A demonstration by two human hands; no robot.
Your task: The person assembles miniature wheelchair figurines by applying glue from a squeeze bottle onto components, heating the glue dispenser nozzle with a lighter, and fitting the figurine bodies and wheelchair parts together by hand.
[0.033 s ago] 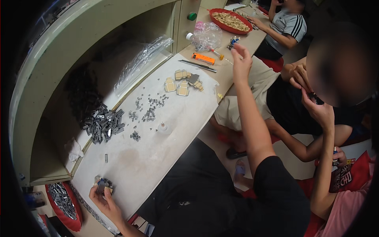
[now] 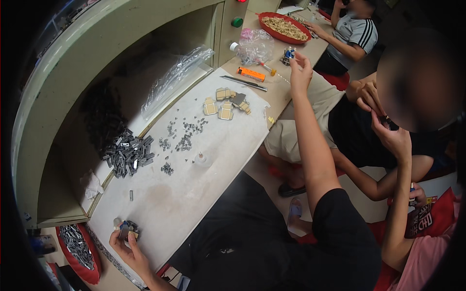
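Note:
Low on the left of the worktop, my left hand (image 2: pixel 129 246) is closed around a small plastic toy assembly (image 2: pixel 128 230) in grey, tan and dark blue; fingers cover part of it. My right arm stretches to the far end of the bench. There my right hand (image 2: pixel 302 72) has its fingers loosely bent and apart, beside a small blue and dark toy figure (image 2: pixel 287 55). Whether the fingertips touch that figure I cannot tell. Several tan and grey plastic panels (image 2: pixel 225 110) lie on the white sheet, with small grey pieces (image 2: pixel 184 142) scattered nearer.
A pile of dark grey parts (image 2: pixel 127 154) sits at the cabinet opening. A small clear bottle (image 2: pixel 203 159) stands mid-sheet. Beyond are a knife (image 2: pixel 244 82), an orange box (image 2: pixel 251 73), a plastic bag (image 2: pixel 255 46) and a red tray (image 2: pixel 284 27). Co-workers sit along the right.
My right hand has shifted slightly right, so more of the small blue figure shows beside its fingers. My left hand keeps its hold on the assembly.

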